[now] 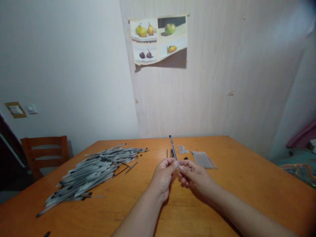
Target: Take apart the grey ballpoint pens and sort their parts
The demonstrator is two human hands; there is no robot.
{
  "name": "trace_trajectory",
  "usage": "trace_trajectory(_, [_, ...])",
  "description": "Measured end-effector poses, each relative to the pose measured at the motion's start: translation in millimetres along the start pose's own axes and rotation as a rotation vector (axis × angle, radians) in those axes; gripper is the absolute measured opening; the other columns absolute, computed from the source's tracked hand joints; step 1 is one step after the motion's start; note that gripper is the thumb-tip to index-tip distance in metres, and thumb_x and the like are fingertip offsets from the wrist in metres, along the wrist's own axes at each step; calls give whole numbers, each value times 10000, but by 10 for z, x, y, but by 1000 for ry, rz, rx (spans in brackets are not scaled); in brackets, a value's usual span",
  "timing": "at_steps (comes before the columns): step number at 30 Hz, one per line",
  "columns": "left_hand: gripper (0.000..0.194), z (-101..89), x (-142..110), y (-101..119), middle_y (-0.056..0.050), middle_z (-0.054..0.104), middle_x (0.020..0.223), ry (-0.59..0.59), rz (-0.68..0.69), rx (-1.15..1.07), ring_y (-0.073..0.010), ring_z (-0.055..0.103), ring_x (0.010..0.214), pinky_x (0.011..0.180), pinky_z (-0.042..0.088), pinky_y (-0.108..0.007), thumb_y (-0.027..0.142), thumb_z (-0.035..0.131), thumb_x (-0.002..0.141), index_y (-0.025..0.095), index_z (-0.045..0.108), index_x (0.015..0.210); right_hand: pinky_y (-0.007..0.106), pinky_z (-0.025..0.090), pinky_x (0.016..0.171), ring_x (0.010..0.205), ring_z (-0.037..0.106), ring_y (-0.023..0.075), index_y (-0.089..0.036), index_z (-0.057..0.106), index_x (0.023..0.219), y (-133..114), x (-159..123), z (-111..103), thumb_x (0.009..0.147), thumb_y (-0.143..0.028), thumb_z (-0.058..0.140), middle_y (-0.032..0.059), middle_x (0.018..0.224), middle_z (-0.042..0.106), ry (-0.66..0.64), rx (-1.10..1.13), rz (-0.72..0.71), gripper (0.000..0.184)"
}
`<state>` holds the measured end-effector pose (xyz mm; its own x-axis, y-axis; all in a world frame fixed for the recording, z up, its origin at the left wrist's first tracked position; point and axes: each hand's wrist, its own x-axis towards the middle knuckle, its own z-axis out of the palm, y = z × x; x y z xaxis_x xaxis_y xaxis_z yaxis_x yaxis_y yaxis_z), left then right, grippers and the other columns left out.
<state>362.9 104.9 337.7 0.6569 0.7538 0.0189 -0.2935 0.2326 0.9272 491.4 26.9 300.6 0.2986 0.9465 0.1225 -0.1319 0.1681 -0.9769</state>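
Observation:
Above the middle of the table, a thin pen (173, 148) with a clear barrel and a dark far end points up and away from me. Near its lower part, my left hand (165, 174) pinches it between thumb and fingers. My right hand (194, 174) is closed at the lower end of the same pen, its fingertips close to the left ones. The very end is hidden by the fingers. Just beyond the hands lie several thin black sticks (167, 153), small clear pieces (183, 149) and small black parts (186, 158).
A large heap of pens (98, 168) covers the left of the wooden table (247, 184). To the right of the hands, clear tubes (203, 159) lie side by side in a row. A wooden chair (45, 151) stands at the left, and a wall is behind the table.

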Motion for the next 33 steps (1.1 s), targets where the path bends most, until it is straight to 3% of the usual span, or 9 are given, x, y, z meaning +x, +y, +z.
trace_trajectory(11, [302, 38, -69, 2, 1, 627, 762, 26, 17, 36, -118, 527, 663, 684, 404, -249, 402, 818, 715, 189, 659, 858, 242, 398, 519, 530, 546, 93, -199, 594, 891, -14, -36, 22, 834, -541, 734, -24, 694, 629, 17, 10, -2, 373])
trace_trajectory(19, [442, -113, 28, 29, -85, 718, 1006, -58, 20, 20, -181, 619, 889, 823, 432, -294, 485, 733, 810, 188, 704, 1136, 215, 405, 484, 483, 558, 89, -191, 557, 828, -31, -94, 39, 857, -435, 702, -5, 664, 673, -84, -3, 100, 286])
trace_trajectory(23, [432, -109, 6, 64, -92, 730, 936, -89, 11, 12, -168, 625, 830, 815, 436, -290, 474, 750, 800, 165, 715, 1100, 203, 424, 481, 505, 596, 94, -173, 571, 848, -117, -136, 72, 873, -399, 682, 31, 716, 716, -171, 89, 146, 253])
trace_trajectory(28, [416, -88, -12, 122, -96, 738, 941, -102, 5, -58, -137, 613, 732, 730, 454, -268, 464, 778, 784, 163, 698, 1059, 199, 452, 504, 532, 629, 98, -154, 624, 1015, -190, -160, 67, 940, -480, 628, 54, 748, 735, -228, 211, 208, 335])
trace_trajectory(33, [416, -79, -17, 139, -107, 740, 932, -40, -3, -68, -151, 646, 763, 693, 478, -258, 468, 808, 754, 155, 686, 1000, 199, 456, 493, 499, 614, 93, -154, 636, 988, -202, -169, 57, 922, -504, 659, 51, 726, 737, -237, 237, 234, 357])
